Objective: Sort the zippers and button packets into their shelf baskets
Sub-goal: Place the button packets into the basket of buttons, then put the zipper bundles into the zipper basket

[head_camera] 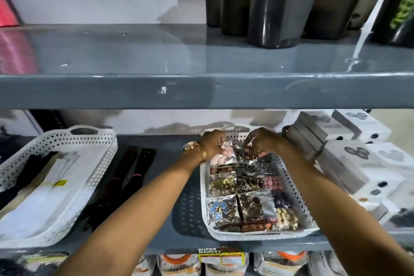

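The left hand [212, 142] has its fingers [220, 149] curled in and pinched on a clear packet of pink buttons [224, 154] at the far end of the right basket [291, 186]. The right hand [261, 142] reaches in just beside it, fingers bent down among the packets at the back of the same basket; whether they actually grip a packet cannot be told, since the tips are hidden and blurred.

The right basket, white and perforated, sits on the lower grey shelf [170, 237] and is filled with clear button packets [243, 199] laid flat in rows: gold, blue, dark brown, pink, purple and cream buttons show through the plastic. The left basket [98, 177], of the same white perforated kind, stands well apart on the same shelf and holds long zippers [44, 195], white and dark, lying lengthwise. Between the 2 baskets, dark zippers [121, 177] lie loose on the shelf.

Both forearms stretch forward from the bottom of the view and converge over the far end of the right basket, wrists bent downward. The left wrist carries a gold watch [190, 147] and a bangle. White boxes [349, 159] are stacked to the right of the basket.
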### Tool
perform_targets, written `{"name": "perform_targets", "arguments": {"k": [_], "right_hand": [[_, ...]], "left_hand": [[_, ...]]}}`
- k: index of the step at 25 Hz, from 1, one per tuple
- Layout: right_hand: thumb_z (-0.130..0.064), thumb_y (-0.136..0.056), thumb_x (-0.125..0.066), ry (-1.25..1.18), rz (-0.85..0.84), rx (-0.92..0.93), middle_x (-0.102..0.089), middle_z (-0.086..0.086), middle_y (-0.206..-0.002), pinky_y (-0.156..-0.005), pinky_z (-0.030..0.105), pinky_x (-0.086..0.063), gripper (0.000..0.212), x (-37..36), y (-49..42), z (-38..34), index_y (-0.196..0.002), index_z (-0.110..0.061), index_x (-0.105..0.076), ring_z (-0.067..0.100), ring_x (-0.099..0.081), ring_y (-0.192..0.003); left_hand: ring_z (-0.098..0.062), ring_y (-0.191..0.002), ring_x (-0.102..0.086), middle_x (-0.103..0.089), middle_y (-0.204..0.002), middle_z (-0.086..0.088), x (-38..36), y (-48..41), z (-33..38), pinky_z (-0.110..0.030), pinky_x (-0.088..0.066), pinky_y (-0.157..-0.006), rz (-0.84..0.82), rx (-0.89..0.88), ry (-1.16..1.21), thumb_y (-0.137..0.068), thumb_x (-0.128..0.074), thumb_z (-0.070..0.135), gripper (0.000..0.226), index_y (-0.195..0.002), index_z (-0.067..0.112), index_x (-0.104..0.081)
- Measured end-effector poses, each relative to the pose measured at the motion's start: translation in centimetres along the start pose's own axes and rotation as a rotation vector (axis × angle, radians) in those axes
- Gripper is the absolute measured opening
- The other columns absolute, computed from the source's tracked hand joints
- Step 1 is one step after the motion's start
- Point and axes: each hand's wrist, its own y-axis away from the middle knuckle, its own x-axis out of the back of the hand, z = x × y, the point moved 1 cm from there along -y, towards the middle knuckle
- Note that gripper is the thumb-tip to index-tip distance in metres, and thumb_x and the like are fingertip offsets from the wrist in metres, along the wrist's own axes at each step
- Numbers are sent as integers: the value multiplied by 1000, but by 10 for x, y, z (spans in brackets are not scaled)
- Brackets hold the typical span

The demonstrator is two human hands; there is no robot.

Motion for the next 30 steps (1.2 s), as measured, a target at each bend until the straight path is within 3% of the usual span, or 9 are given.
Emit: {"name": "perform_targets", "arguments": {"k": [2, 5, 7, 10, 15, 18, 21, 25, 30], "right_hand": [[-3, -79, -71, 1, 22, -5, -56, 24, -131, -70, 29, -54, 26, -13, 0, 16, -104, 0, -65, 20, -56, -89], [-2, -81, -68, 57, 88, -1, -56, 21, -133, -85, 34, -52, 12, -24, -1, 24, -89, -11, -66, 20, -56, -98], [1, -83, -62, 109, 99, -15, -54, 16, -134, -77, 28, -50, 16, -28, -3, 26, -94, -9, -68, 23, -56, -105], [2, -86, -58, 158, 92, -39, -63, 14, -121, -63, 21, -50, 22, -30, -4, 28, -104, -7, -67, 13, -60, -80], [-24, -88, -63, 196, 198, -57, -59, 18, -128, -105, 43, -45, 43, -28, 19, 13, -126, -6, -55, 31, -59, -113], [-30, -93, -55, 262, 347, 36, -58, 17, -132, -111, 40, -39, 46, -25, 42, -10, -133, -8, -51, 31, -57, -121], [-21, -95, -53, 164, 489, 292, -64, 16, -126, -100, 35, -44, 34, -39, 62, -58, -125, -7, -59, 29, -63, -110], [-3, -90, -55, -123, 377, 480, -72, 12, -106, -77, 23, -52, 23, -109, 70, -139, -108, -7, -68, 23, -68, -87], [-32, -92, -51, 212, 108, 223, -66, 14, -121, -93, 39, -51, 29, -210, 46, -191, -109, -13, -64, 34, -61, -112]], "left_hand": [[-30, -117, -55, -59, -127, -17, -12, -9, -4, -31, -43, -89, -51, 7, -69, -84, -70, 11, 36, -117, 1, -58], [-30, -118, -55, -59, -128, -17, -23, -16, -10, -32, -45, -92, -103, 53, -101, -86, -67, 9, 35, -118, 1, -58], [-30, -115, -57, -60, -126, -16, -29, -15, -13, -32, -46, -91, -143, 58, -112, -84, -71, 14, 37, -117, 1, -59], [-29, -113, -57, -62, -122, -14, -34, -9, -15, -32, -45, -90, -107, 39, -179, -85, -69, 20, 34, -113, 4, -63], [-34, -112, -56, -59, -118, -19, -19, 3, -10, -35, -44, -87, 4, -26, -189, -93, -55, 15, 28, -117, 1, -59], [-33, -121, -49, -53, -130, -19, 10, 22, -20, -40, -40, -104, 192, -43, -170, -97, -48, 21, 41, -136, 7, -47], [-36, -123, -47, -50, -131, -20, 46, 55, -52, -40, -35, -108, 363, 61, -199, -95, -48, 16, 43, -137, 7, -44], [-43, -124, -47, -44, -135, -25, 80, 107, -101, -48, -42, -102, 295, 310, -277, -92, -47, 16, 55, -143, 8, -30], [-41, -134, -41, -34, -149, -26, 62, 160, -151, -46, -37, -108, 146, 552, -391, -96, -42, 17, 63, -150, 2, -12]]}}
